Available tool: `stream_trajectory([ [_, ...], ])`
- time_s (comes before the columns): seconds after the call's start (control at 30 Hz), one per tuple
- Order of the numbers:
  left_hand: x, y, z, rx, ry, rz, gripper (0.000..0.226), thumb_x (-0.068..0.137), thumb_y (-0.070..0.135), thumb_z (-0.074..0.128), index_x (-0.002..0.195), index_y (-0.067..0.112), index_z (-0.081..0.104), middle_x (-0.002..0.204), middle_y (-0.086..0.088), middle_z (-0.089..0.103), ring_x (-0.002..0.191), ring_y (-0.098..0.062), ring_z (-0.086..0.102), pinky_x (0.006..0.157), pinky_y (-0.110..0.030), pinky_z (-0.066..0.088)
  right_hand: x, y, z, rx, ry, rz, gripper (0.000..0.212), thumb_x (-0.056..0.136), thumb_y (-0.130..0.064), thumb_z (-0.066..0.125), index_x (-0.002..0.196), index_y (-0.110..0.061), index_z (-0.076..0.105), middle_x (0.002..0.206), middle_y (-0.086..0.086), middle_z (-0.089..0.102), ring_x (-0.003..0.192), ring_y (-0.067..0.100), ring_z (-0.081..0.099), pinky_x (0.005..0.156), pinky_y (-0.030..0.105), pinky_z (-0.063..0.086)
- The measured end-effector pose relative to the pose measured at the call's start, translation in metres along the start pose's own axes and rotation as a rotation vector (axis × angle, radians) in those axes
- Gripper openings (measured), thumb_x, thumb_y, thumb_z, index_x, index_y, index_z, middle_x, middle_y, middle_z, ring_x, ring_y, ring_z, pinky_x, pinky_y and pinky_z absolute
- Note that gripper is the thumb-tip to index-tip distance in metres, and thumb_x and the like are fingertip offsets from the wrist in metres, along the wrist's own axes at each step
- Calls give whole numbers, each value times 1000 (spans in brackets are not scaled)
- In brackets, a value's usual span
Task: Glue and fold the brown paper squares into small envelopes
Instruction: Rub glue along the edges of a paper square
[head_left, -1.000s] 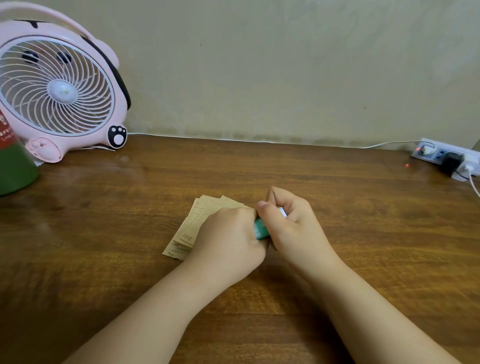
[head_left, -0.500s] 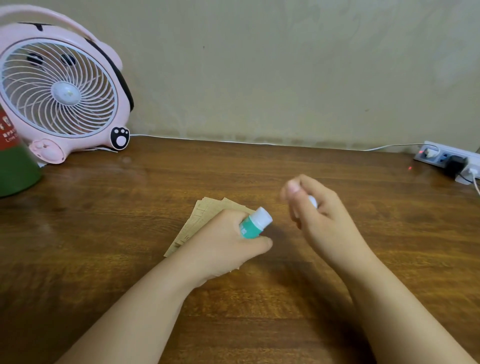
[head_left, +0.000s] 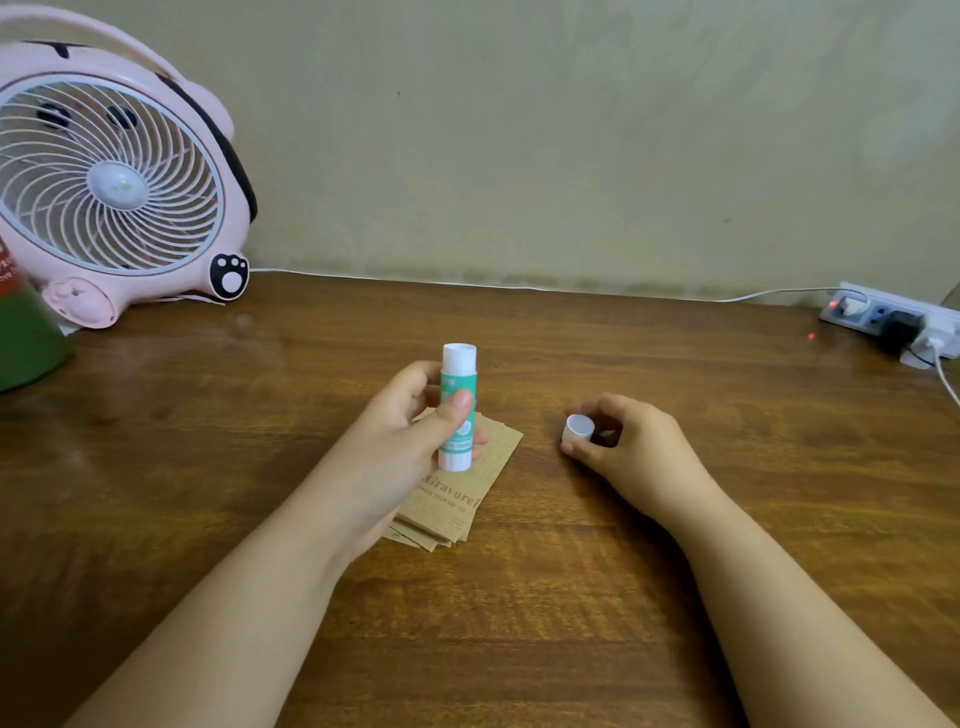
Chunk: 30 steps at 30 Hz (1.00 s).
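Observation:
My left hand (head_left: 400, 441) grips a green and white glue stick (head_left: 458, 384) upright, its open white end pointing up, with no cap on it. Under that hand lies a small stack of printed brown paper squares (head_left: 457, 504) on the wooden table (head_left: 519, 597), partly hidden by the hand. To the right, my right hand (head_left: 628, 447) pinches the white cap (head_left: 579, 428) low over the table, its hollow facing up.
A pink desk fan (head_left: 114, 182) stands at the back left with a green container (head_left: 26, 343) beside it at the left edge. A white power strip (head_left: 893, 317) with plugs and a cable lies at the back right.
The cap came off the glue stick. My left hand raised the stick upright above the papers, while my right hand carried the cap to the right and down toward the table.

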<state>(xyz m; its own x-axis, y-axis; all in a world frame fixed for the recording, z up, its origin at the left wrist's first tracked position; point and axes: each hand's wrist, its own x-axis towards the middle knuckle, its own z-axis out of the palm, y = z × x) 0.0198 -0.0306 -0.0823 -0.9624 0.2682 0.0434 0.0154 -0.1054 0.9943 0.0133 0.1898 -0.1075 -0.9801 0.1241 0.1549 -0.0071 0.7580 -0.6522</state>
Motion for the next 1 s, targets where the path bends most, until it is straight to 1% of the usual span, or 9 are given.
stream_trajectory([
  [0.1,0,-1,0,8,-3,14,28,79,31,60,107,28,61,90,12,68,101,-18,65,94,-45,51,2,0,2,-46,0,-28,39,80,-32,72,116,-31,58,103,-15,55,98,5,54,79,17,40],
  [0.23,-1,0,2,-18,27,40,35,75,32,60,109,23,64,88,14,71,93,-6,64,93,-37,48,-3,-8,-4,-202,69,-16,74,74,-56,66,138,-36,36,129,-12,45,125,14,38,105,38,33],
  [0.37,-1,0,5,-196,104,38,36,71,30,64,105,18,67,96,3,73,97,-12,67,91,-35,49,-37,-53,-5,303,114,-214,51,71,-62,49,113,-34,56,95,-20,62,87,-2,57,77,15,45],
  [0.43,-1,0,6,-331,118,31,40,71,26,64,108,12,65,95,-2,73,97,-14,68,86,-33,50,-47,-68,12,246,4,-291,36,77,-56,55,106,-34,55,82,-22,63,77,-3,58,65,8,42],
  [0.53,-2,3,7,-475,84,32,39,74,22,61,108,5,63,92,-5,73,92,-14,69,76,-26,55,-49,-74,26,155,132,-365,12,87,-38,59,92,-33,48,65,-20,58,66,-3,54,58,8,37],
  [0.63,-5,5,10,-523,17,41,37,72,22,61,105,6,64,96,-7,72,93,-15,68,77,-24,55,-53,-73,25,202,142,-384,27,93,-52,39,78,-30,46,60,-6,55,57,6,52,53,12,36],
  [0.83,-10,11,9,-496,-44,81,30,73,22,58,100,11,66,89,-3,71,87,-9,67,78,-21,54,-64,-98,12,1416,-586,290,58,92,-53,32,50,-14,44,32,-1,27,31,11,23,37,21,18],
  [0.9,-11,10,9,-460,-26,82,28,70,24,63,96,14,71,91,-3,71,82,-12,66,72,-25,55,-61,-95,12,1325,-527,287,62,91,-57,29,57,-12,54,36,5,40,34,15,33,39,23,28],
  [1.0,-9,6,11,-367,70,51,37,64,33,69,97,17,72,100,-5,72,95,-17,66,85,-35,50,-60,-83,14,534,-28,-154,49,84,-70,29,87,-29,56,70,-4,63,57,10,54,55,25,45],
])
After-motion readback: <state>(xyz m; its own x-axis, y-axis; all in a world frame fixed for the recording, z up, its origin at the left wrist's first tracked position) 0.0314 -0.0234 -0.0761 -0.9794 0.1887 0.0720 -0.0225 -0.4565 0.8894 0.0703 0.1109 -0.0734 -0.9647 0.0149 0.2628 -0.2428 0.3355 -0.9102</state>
